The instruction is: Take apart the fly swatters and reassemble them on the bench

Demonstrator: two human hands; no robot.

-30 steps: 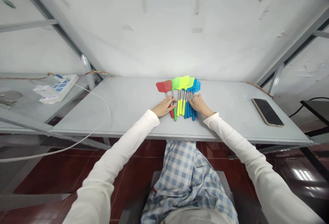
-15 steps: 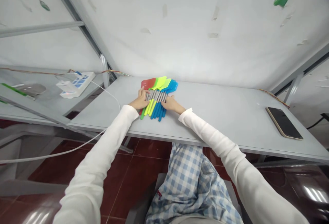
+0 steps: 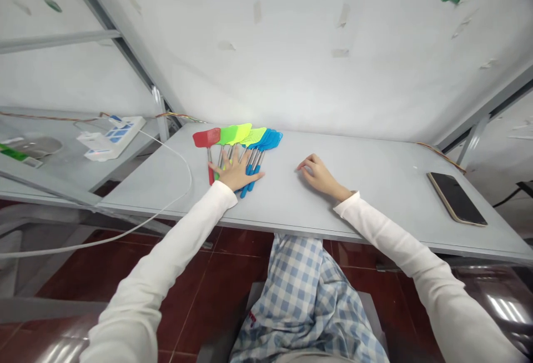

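Note:
Several telescopic fly swatters lie fanned side by side on the table, their heads toward the wall. A red fly swatter (image 3: 207,137) is at the left end, apart from the others. Beside it come a green fly swatter (image 3: 227,134), yellow fly swatters (image 3: 253,137) and blue fly swatters (image 3: 273,140), with metal rods and coloured handles. My left hand (image 3: 235,173) is spread flat over the rods and handles, hiding part of them. To the right of the swatters, my right hand (image 3: 318,175) rests on the tabletop with loosely bent fingers, holding nothing.
A phone (image 3: 457,198) lies at the table's right end. On the left, a white power strip (image 3: 115,139) sits on the adjoining surface, and a white cable (image 3: 189,171) loops over the table's left part. A white wall (image 3: 300,85) stands behind.
The swatters have spread out to the left, the red one separating from the bunch. My left hand has opened flat over them. My right hand has left the blue swatters and moved right.

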